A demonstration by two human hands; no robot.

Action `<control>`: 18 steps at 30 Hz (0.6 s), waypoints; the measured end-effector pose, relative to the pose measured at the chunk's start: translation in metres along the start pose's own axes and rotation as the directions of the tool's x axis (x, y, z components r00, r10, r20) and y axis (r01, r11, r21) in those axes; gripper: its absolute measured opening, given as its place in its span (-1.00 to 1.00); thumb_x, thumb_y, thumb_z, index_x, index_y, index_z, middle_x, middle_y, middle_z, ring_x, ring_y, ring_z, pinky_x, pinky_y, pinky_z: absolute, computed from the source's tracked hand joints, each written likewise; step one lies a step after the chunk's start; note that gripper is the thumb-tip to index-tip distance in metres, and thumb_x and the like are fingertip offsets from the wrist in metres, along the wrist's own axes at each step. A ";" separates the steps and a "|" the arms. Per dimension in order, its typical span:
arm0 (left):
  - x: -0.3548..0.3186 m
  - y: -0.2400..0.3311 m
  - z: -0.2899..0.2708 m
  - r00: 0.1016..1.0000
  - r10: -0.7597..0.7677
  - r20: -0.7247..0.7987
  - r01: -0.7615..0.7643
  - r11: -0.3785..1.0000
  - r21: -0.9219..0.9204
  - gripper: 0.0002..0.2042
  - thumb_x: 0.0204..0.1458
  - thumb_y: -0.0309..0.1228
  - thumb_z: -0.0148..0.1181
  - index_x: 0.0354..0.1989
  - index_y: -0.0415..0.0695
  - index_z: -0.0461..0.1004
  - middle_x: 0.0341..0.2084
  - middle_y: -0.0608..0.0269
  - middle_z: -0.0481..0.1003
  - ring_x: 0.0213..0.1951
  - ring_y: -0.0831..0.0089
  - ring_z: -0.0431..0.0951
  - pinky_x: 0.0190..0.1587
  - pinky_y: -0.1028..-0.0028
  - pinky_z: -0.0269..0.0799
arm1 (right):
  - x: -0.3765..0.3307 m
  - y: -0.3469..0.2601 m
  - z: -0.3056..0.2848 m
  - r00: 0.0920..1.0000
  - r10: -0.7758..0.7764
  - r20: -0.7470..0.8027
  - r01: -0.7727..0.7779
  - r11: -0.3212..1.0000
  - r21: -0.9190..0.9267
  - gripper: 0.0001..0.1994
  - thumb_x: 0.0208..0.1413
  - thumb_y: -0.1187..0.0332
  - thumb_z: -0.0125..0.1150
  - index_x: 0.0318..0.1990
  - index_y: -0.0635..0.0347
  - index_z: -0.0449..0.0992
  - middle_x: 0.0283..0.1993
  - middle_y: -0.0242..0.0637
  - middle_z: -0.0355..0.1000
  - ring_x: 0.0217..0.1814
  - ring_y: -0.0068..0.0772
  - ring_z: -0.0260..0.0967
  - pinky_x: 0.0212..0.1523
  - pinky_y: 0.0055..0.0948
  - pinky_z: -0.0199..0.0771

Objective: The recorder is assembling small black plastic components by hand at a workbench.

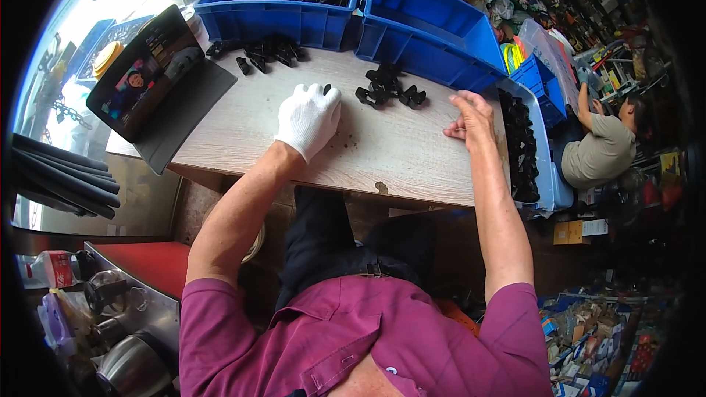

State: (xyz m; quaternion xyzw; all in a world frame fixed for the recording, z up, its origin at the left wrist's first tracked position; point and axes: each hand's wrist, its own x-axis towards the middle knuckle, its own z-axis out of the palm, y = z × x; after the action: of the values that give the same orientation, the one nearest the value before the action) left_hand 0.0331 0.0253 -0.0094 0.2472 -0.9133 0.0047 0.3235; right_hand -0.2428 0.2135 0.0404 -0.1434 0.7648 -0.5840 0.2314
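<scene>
Left hand: white-gloved, curled around a small black piece, mostly hidden, over the desk.
Right hand: bare, released, fingers loosely bent at the desk's right side.
Black parts: clustered between both hands, before the right blue bin.
Black pile: before the left blue bin, right of the tablet.

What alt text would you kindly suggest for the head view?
A person's white-gloved left hand and bare right hand flank small, angular black parts clustered on a pale wood-grain table; two rectangular blue plastic bins stand behind.
</scene>
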 end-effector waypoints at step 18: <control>0.001 -0.013 0.006 0.966 -0.246 -0.080 0.232 0.960 -0.155 -0.85 0.09 -0.38 0.17 -0.49 -0.10 0.57 -0.39 0.09 0.59 -0.25 0.01 0.58 -0.24 0.13 0.57 | -0.001 0.011 0.038 0.960 -0.081 0.269 0.164 0.940 -0.301 -0.66 0.03 0.26 0.51 -0.12 0.20 0.54 -0.57 -0.55 0.31 -0.74 -0.69 0.19 -0.68 -0.56 0.42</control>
State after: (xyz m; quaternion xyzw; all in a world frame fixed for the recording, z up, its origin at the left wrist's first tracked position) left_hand 0.0347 0.0120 -0.0158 0.3313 -0.8576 -0.0882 0.3834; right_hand -0.2213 0.1853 0.0221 -0.3001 0.8029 -0.4425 0.2635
